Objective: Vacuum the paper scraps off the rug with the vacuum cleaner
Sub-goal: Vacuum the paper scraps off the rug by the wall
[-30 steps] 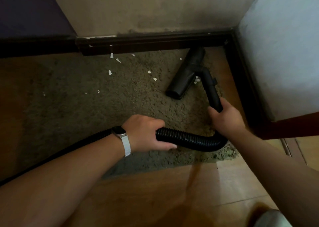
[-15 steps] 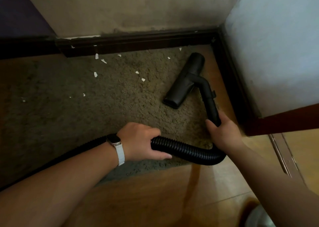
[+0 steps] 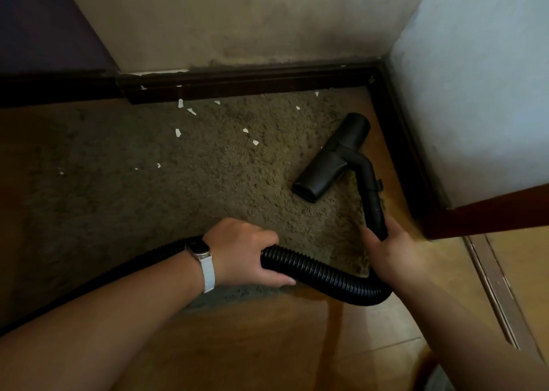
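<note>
A shaggy brown rug [image 3: 166,200] lies against the far wall. Several white paper scraps [image 3: 178,132] are scattered over its far middle part. The black vacuum nozzle [image 3: 331,160] rests flat on the rug's right side, angled toward the corner, apart from the scraps. Its rigid tube [image 3: 372,200] runs back to my right hand [image 3: 389,251], which grips the tube's end. The ribbed black hose [image 3: 320,273] curves left from there, and my left hand [image 3: 243,252], with a white-strapped watch, is closed around it. The hose continues left under my forearm.
A dark wooden skirting board [image 3: 252,83] runs along the far wall and turns at the right corner beside a pale wall [image 3: 475,93]. A reddish wooden edge [image 3: 487,215] juts in at right. Wooden floor [image 3: 282,340] lies in front of the rug.
The nozzle has slid back toward me and slightly right, away from the far skirting. The scrap seen beside the nozzle a second ago is gone from view. Both hands keep their grip.
</note>
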Motion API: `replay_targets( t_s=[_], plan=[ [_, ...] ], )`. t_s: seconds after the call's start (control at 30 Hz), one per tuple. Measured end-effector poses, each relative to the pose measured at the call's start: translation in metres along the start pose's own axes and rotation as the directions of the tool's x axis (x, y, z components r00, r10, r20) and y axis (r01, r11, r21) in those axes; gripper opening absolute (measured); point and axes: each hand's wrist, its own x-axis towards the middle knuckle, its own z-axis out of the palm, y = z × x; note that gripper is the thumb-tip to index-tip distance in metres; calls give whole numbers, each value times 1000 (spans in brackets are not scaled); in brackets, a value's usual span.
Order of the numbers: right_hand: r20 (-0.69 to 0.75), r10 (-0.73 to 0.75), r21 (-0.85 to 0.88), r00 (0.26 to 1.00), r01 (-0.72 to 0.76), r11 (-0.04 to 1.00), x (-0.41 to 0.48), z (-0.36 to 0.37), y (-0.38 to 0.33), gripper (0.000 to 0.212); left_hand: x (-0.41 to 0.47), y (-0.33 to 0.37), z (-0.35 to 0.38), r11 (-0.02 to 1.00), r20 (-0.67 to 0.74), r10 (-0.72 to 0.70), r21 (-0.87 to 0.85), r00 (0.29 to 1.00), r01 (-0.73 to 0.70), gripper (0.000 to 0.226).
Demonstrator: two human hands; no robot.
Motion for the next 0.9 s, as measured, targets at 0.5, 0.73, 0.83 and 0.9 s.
replay_targets(
  t_s=[0.5, 0.73, 0.83, 0.9],
  plan=[
    [-32, -64, 23, 997, 65, 998, -23, 11, 12, 41, -15, 9, 5, 999, 40, 23, 26, 999, -24, 65],
    [35, -151, -50, 988, 152, 987, 14, 5, -31, 23, -15, -4, -6, 999, -34, -46, -8, 998, 46, 72],
    [21, -160, -82, 987, 161, 984, 32, 0, -40, 24, -10, -6, -8, 997, -38, -76, -14, 996, 76, 76],
    [23, -151, -110, 988, 152, 982, 43, -4, -43, 24, -5, -5, -9, 995, -54, -92, -31, 994, 90, 75]
  ],
)
